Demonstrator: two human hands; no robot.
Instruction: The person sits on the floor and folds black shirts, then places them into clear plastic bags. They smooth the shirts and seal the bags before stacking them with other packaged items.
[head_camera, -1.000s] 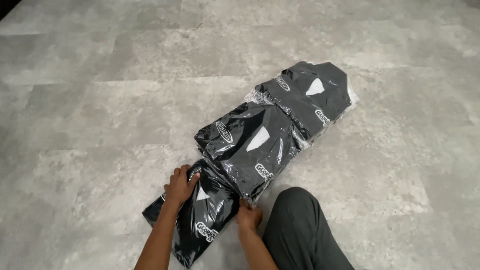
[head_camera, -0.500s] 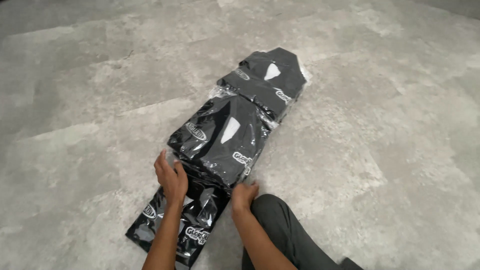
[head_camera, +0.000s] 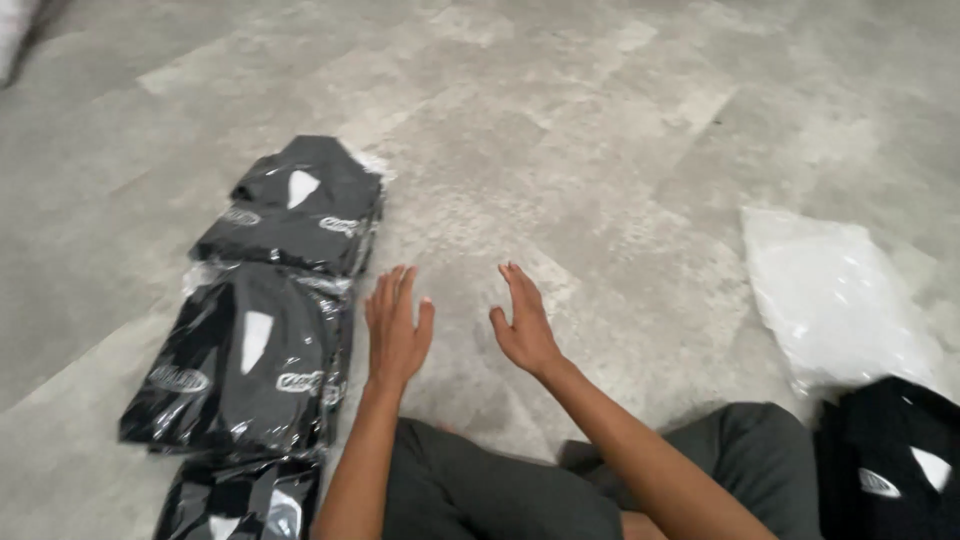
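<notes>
Hands first: both are open, fingers spread, palms facing down over bare floor, holding nothing. The left hand (head_camera: 397, 335) hovers just beside the right edge of the middle bagged garment (head_camera: 245, 365), not clearly touching it; the right hand (head_camera: 524, 325) is further from the bags, over grey floor (head_camera: 620, 150). Below them lie the person's grey trouser legs (head_camera: 480, 495), folded at the bottom edge of the view.

3 black garments in clear, glossy plastic bags run in a line to the left of the hands. The nearest bag (head_camera: 240, 505) is cut off by the bottom edge and only its top shows. The middle bagged garment overlaps it, a flat dark rectangle with a white triangle at the collar and 2 small pale oval marks low on its front. The farthest bag (head_camera: 300, 205) lies beyond, touching the middle one at its near edge, with the same white triangle and oval marks.

At the right side, another black garment (head_camera: 895, 460) with a white triangle and an oval mark sits at the bottom right corner of the view, just beside the knee. Behind it, a white translucent plastic bag (head_camera: 835, 295) lies flat and slightly crumpled.

Between the 2 groups, the floor ahead of the hands is open grey stone-patterned tile running to the far edge of the view.
</notes>
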